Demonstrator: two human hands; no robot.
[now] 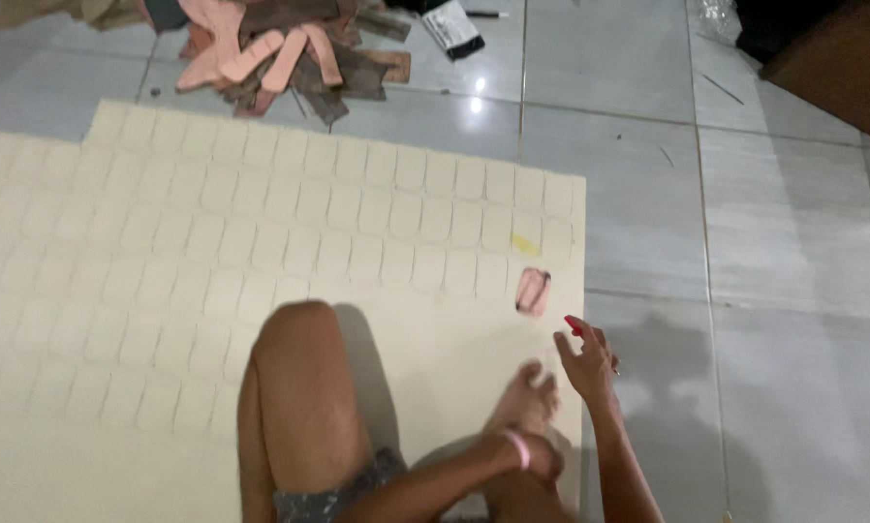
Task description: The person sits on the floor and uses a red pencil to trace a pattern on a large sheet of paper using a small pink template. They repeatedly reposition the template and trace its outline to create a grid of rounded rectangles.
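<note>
The person sits on a pale grey tiled floor (784, 223) with one bare knee (299, 339) raised and a bare foot (527, 397) resting on a large cream-coloured sheet marked out in rows of small rounded-square outlines (261, 242). The right hand (585, 363) hovers just past the sheet's right edge, fingers loosely curled around a slim red pen-like tool (574, 325) whose tip points up toward the sheet — the grip is closed on it. A small pink flat template with dark edging (532, 291) lies on the sheet near its right border, just above and left of that hand, apart from it. Just above the template a small yellow mark (524, 246) sits on one of the outlined squares.

The left hand (542, 460), with a pink band at the wrist (519, 447), lies low against the ankle of the foot; whether its fingers are closed or spread cannot be told.

Beyond the sheet's far edge, well away from both hands, lies a heap of pink and dark brown flat strips (280, 53), and beside it a small black-and-white packet (451, 27).
</note>
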